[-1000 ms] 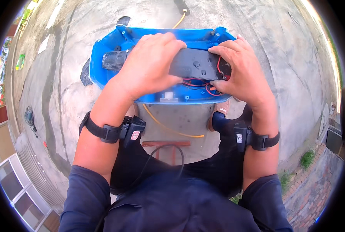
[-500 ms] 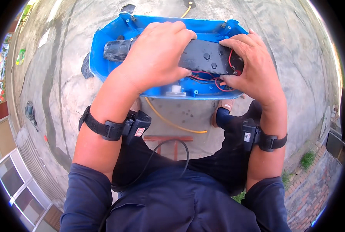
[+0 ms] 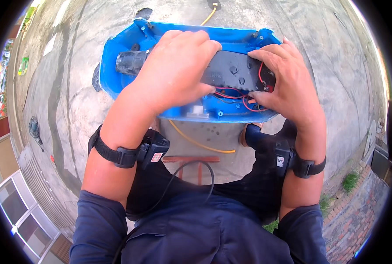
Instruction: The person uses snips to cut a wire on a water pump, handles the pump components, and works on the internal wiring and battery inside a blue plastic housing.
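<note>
Blue housing (image 3: pixel 236 115) is shifting toward six o'clock; my left hand (image 3: pixel 174 72) and right hand (image 3: pixel 286 79) are clasping its black casing (image 3: pixel 224 70), seemingly steadying; moving calls for sparing red wires (image 3: pixel 260 74).

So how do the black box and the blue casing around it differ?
Color: the black box is dark, while the blue casing is bright blue.
Size: the casing is larger; the box lies within its outline.
Shape: the box shows a mostly flat top face, whereas the casing is an open shell with raised walls.
Shared: both are longer from side to side than from front to back.
</note>
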Demonstrator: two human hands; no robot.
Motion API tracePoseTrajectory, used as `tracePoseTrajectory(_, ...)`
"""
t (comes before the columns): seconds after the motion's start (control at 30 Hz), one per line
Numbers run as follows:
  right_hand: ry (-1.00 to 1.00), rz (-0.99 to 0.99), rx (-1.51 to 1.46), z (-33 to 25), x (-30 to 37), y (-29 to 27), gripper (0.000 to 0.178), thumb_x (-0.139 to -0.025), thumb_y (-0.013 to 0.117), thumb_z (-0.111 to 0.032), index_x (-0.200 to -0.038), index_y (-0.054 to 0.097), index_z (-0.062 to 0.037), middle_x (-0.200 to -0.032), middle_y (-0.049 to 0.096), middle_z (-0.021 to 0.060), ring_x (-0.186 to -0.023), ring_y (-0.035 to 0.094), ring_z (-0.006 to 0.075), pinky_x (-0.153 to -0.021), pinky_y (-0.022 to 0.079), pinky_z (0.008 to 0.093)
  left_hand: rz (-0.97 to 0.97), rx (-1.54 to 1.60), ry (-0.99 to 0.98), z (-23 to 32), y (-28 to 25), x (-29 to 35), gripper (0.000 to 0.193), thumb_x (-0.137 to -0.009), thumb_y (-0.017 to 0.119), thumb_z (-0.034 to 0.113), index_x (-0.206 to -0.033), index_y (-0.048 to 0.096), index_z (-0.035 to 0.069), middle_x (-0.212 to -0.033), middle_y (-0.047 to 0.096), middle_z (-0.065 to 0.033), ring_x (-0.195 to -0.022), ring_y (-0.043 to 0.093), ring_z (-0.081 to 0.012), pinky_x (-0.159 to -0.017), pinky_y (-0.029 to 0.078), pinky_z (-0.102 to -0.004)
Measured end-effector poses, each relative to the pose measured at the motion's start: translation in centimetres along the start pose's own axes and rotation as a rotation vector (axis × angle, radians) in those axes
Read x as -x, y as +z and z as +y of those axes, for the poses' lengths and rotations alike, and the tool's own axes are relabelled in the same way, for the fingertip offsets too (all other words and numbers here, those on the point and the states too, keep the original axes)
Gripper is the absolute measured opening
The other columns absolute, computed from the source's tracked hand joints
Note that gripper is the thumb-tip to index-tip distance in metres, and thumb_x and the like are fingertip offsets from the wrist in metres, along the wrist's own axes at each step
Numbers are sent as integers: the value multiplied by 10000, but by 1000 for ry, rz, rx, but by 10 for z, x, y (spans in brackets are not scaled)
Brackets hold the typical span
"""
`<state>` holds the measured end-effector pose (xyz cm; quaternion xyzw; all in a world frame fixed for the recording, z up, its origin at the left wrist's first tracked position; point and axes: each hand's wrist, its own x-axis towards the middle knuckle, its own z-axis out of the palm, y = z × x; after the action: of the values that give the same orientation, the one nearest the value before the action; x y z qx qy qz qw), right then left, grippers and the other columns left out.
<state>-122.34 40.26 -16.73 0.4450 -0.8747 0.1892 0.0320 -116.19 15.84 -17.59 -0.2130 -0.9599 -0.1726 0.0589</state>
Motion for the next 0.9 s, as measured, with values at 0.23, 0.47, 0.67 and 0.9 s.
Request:
tracePoseTrajectory(0.23, 24, -44, -9, -1, 3, 0, 623, -529, 856, -133, -1119, 661, -80, -1042, 648, 73, -1036, 600, 295, -1153, 340, 486, -52, 15, -12, 2, -5, 3, 632, -623, 863, 204, -1185, 615, 57, -1096, 627, -117, -1077, 601, -317, -995, 426, -419)
tracePoseTrajectory(0.47, 31, -41, -17, -1, 3, 1, 637, -535, 856, -144, -1137, 657, -86, -1061, 646, 70, -1066, 597, 295, -1159, 329, 501, -42, 14, -22, 1, -3, 4, 640, -624, 862, 204, -1194, 611, 57, -1119, 628, -118, -1091, 599, -317, -1004, 424, -423)
tracePoseTrajectory(0.67, 31, 7, -81, -2, 4, 0, 570, -612, 853, -154, -1147, 672, -77, -1082, 655, 82, -1041, 619, 292, -1088, 408, 455, -47, 21, -21, 0, -2, 7, 644, -621, 862, 199, -1195, 607, 59, -1136, 628, -120, -1097, 598, -318, -1002, 424, -427)
tracePoseTrajectory(0.9, 323, 456, -179, 31, 18, 11, 320, -855, 751, -167, -1140, 691, -35, -1064, 680, 107, -978, 634, 210, -880, 496, 327, -43, 59, -14, 1, -3, 10, 658, -601, 870, 164, -1194, 604, 58, -1138, 627, -113, -1094, 590, -326, -992, 429, -423)
